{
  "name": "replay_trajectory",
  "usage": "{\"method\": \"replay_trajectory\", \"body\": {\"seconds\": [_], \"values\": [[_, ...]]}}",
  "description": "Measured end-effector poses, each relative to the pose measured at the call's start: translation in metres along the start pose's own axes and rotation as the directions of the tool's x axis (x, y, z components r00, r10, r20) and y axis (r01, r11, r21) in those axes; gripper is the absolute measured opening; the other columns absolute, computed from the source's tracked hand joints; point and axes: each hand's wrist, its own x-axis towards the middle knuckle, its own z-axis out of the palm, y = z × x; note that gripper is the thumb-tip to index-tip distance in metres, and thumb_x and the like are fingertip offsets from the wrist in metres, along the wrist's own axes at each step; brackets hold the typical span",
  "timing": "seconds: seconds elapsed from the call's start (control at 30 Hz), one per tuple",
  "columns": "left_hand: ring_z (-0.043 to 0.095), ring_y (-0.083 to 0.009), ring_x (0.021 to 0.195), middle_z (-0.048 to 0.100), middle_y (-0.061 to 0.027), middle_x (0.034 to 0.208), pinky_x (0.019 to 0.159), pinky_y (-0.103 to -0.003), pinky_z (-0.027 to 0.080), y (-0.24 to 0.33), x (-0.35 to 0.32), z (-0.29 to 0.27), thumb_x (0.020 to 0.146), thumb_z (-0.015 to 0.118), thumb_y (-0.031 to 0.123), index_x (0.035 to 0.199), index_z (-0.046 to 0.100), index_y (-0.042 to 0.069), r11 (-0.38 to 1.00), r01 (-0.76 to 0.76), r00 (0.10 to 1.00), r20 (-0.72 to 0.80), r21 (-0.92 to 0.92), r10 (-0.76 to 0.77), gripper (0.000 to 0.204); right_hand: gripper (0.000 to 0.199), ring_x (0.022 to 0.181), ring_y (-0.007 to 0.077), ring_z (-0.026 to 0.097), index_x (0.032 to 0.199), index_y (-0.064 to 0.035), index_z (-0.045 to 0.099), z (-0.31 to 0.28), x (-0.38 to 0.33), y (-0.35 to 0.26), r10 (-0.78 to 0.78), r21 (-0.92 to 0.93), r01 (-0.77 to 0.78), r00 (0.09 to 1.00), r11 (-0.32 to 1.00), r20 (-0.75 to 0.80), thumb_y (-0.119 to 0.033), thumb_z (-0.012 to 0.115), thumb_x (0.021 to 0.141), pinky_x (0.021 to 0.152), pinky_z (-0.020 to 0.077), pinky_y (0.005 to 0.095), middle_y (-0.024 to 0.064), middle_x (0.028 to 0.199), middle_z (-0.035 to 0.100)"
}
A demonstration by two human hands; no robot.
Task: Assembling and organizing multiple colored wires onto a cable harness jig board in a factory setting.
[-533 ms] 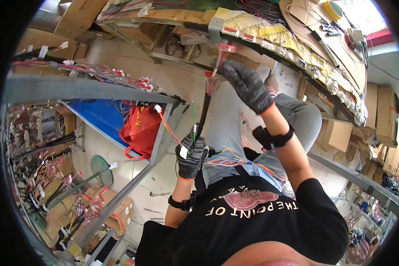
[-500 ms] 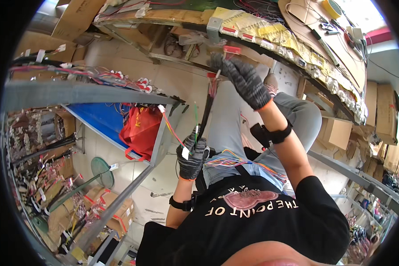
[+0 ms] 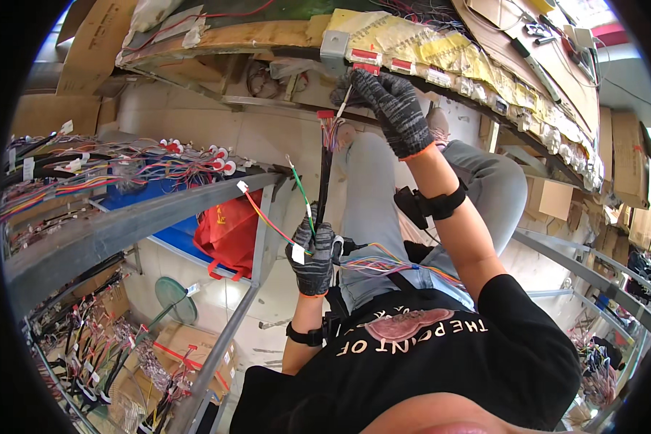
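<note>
The left hand (image 3: 312,253) clasped the harness (image 3: 325,177); the right hand (image 3: 394,108) pinched one red connector (image 3: 366,69) by the counter's (image 3: 257,34) edge; a second red connector (image 3: 326,114) was unplugged.

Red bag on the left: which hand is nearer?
Left. The left hand, closed around the black cable, is just right of the red bag in the picture; the right hand is farther, up near the workbench edge.

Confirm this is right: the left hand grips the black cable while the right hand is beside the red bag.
Wrong on the right hand: the head view shows it by the bench edge, not beside the red bag. The left hand does grip the black cable.
</note>
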Motion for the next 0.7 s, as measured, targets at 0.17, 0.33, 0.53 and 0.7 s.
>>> {"method": "replay_trajectory", "body": {"seconds": [0.17, 0.33, 0.53, 0.7], "values": [[0.048, -0.0091, 0.058, 0.053, -0.0026, 0.069, 0.052, -0.023, 0.041, 0.000, 0.004, 0.005, 0.084, 0.056, 0.003, 0.113, 0.053, -0.001, 0.999, 0.034, 0.999, -0.032, -0.023, -0.035, 0.030, 0.025, 0.077, 0.0104, 0.059, 0.103, 0.0014, 0.060, 0.012, 0.002, -0.003, 0.004, 0.012, -0.003, 0.997, 1.000, -0.072, -0.018, 0.053, 0.089, 0.072, 0.0489, 0.0241, 0.0060, 0.090, 0.064], [0.048, -0.0088, 0.060, 0.053, -0.0016, 0.070, 0.053, -0.022, 0.042, -0.003, 0.007, 0.003, 0.083, 0.056, 0.002, 0.113, 0.053, 0.000, 0.998, 0.041, 0.998, -0.049, 0.038, -0.039, 0.030, 0.021, 0.072, 0.0052, 0.053, 0.093, 0.0009, 0.064, 0.020, 0.004, 0.006, 0.034, 0.175, -0.007, 0.988, 0.985, -0.154, -0.018, 0.058, 0.086, 0.066, 0.0431, 0.0211, 0.0003, 0.082, 0.063], [0.049, -0.0078, 0.060, 0.053, -0.0004, 0.069, 0.053, -0.022, 0.040, -0.004, 0.021, 0.003, 0.085, 0.054, 0.005, 0.111, 0.055, 0.001, 0.995, 0.082, 0.991, 0.097, 0.063, -0.087, 0.027, 0.023, 0.078, 0.0161, 0.062, 0.101, 0.0021, 0.061, 0.013, 0.017, 0.023, -0.076, 0.116, 0.100, 0.977, 0.988, -0.197, -0.017, 0.054, 0.088, 0.072, 0.0488, 0.0257, 0.0086, 0.090, 0.065], [0.045, -0.0070, 0.058, 0.051, -0.0002, 0.071, 0.051, -0.020, 0.037, -0.023, 0.032, -0.019, 0.085, 0.058, 0.014, 0.117, 0.051, -0.001, 0.949, 0.232, 0.948, 0.267, -0.214, -0.171, 0.035, 0.033, 0.108, 0.0288, 0.053, 0.118, -0.0022, 0.052, -0.047, -0.002, -0.021, 0.029, -0.585, 0.226, 0.919, 0.779, 0.393, -0.004, 0.045, 0.086, 0.088, 0.0428, 0.0332, 0.0163, 0.121, 0.052]]}}
